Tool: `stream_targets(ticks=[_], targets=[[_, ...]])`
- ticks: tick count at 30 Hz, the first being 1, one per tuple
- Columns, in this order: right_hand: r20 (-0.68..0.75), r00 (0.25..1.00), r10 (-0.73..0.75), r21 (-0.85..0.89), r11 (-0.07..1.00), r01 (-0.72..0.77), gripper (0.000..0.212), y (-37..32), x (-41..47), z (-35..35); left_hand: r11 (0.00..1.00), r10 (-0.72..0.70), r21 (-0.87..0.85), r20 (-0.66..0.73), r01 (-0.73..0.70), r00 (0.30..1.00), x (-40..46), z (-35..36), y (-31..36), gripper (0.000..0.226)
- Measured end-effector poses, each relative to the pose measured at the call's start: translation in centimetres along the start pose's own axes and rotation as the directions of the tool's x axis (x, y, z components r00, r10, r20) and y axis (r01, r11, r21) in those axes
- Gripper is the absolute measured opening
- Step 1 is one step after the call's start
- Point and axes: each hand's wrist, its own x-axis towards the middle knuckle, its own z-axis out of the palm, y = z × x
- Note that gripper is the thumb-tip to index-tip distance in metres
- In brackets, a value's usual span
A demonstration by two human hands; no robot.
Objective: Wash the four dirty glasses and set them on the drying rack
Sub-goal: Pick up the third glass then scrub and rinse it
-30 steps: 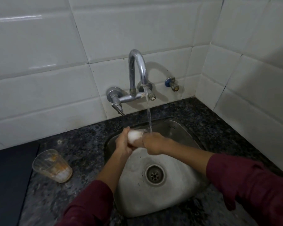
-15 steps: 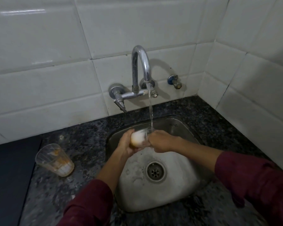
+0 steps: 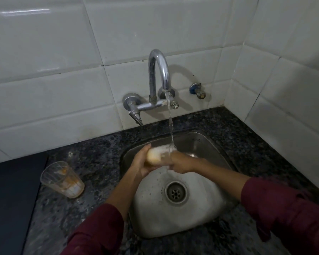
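Left fingers (image 3: 145,153) clamped a glass (image 3: 159,153) sideways under the tap (image 3: 159,70); right fingers (image 3: 170,162) gripped its mouth, rinsing inside.

Person, two arms in view. Both wear long dark-maroon sleeves: left sleeve (image 3: 98,230), right sleeve (image 3: 284,208). Fabric plain, no print or logo visible. Cuffs pushed up approx. mid-forearm, loose, creased. Left hand (image 3: 139,165) and right hand (image 3: 181,162) bare: no gloves, rings, watch seen.
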Motion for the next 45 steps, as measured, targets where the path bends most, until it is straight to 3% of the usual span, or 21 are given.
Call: stream_targets(ticks=[3,5,6,7,9,12,16,22,25,31,32,35,37,39,42,43,45], targets=[[-0.039,0.999,-0.023,0.383,0.923,0.036,0.038,0.1,-0.1,-0.9,0.993,-0.001,0.119,0.025,-0.002,1.0,0.0,-0.8,0.0,0.032],[0.011,0.999,-0.031,0.68,0.733,0.015,0.033,0.3,-0.5,-1.6,0.907,0.141,0.401,0.001,-0.129,0.99,-0.1,-1.2,0.1,0.029],[0.027,0.999,-0.045,0.753,0.658,0.009,0.03,0.3,-0.7,-1.9,0.847,0.175,0.501,0.054,-0.179,0.983,-0.1,-1.4,0.0,0.036],[0.037,0.998,-0.049,0.797,0.604,0.0,0.027,0.4,-0.9,-1.9,0.81,0.146,0.554,0.123,-0.19,0.982,-0.4,-1.3,-0.1,0.047],[0.017,1.0,0.008,0.868,0.496,-0.018,0.022,0.8,-1.1,-1.6,0.836,-0.018,0.536,0.235,-0.114,0.972,-1.3,-1.1,-0.5,0.066],[-0.022,0.986,0.164,0.934,0.354,-0.038,0.013,1.2,-1.3,0.0,0.875,-0.231,0.48,0.318,0.054,0.92,-2.3,-1.1,-1.5,0.071],[-0.052,0.947,0.316,0.974,0.223,-0.021,0.012,0.9,-1.6,3.2,0.872,-0.377,0.436,0.304,0.224,0.875,-2.5,-1.8,-2.8,0.067],[-0.002,0.912,0.411,0.989,0.136,-0.059,0.019,0.7,-2.0,6.1,0.845,-0.463,0.404,0.229,0.349,0.856,-2.5,-2.5,-4.3,0.069],[0.012,0.919,0.394,0.988,0.137,-0.072,0.008,0.6,-2.1,6.0,0.852,-0.478,0.36,0.238,0.38,0.846,-2.5,-2.6,-4.5,0.07],[0.012,0.898,0.439,0.982,0.164,-0.093,0.022,0.3,-2.1,4.5,0.888,-0.394,0.359,0.276,0.287,0.877,-1.8,-2.8,-4.5,0.056],[-0.021,0.894,0.447,0.97,0.225,-0.089,0.024,0.2,-2.1,4.0,0.903,-0.331,0.375,0.295,0.21,0.896,-1.9,-2.7,-4.5,0.05],[-0.177,0.888,0.424,0.838,0.538,-0.09,0.028,-0.2,-2.2,2.5,0.879,-0.057,0.467,0.296,-0.093,0.953,-2.1,-2.0,-4.4,0.052],[-0.273,0.87,0.41,0.741,0.666,-0.081,0.029,-0.8,-2.2,1.8,0.755,0.153,0.584,0.283,-0.297,0.947,-2.2,-1.3,-4.2,0.058],[-0.367,0.827,0.426,0.642,0.76,-0.106,0.03,-1.4,-2.0,1.5,0.562,0.311,0.707,0.299,-0.428,0.902,-3.0,-0.3,-4.1,0.06],[-0.476,0.758,0.446,0.495,0.848,-0.189,0.023,-2.6,-1.5,1.4,0.274,0.558,0.812,0.302,-0.515,0.773,-4.1,1.0,-5.0,0.074],[-0.477,0.754,0.453,0.511,0.84,-0.181,0.02,-2.6,-1.6,1.4,0.236,0.601,0.809,0.313,-0.538,0.735,-4.2,1.0,-5.2,0.08],[-0.442,0.768,0.464,0.641,0.762,-0.091,0.025,-2.3,-2.1,1.0,0.271,0.543,0.786,0.352,-0.556,0.762,-4.4,0.8,-4.8,0.081]])
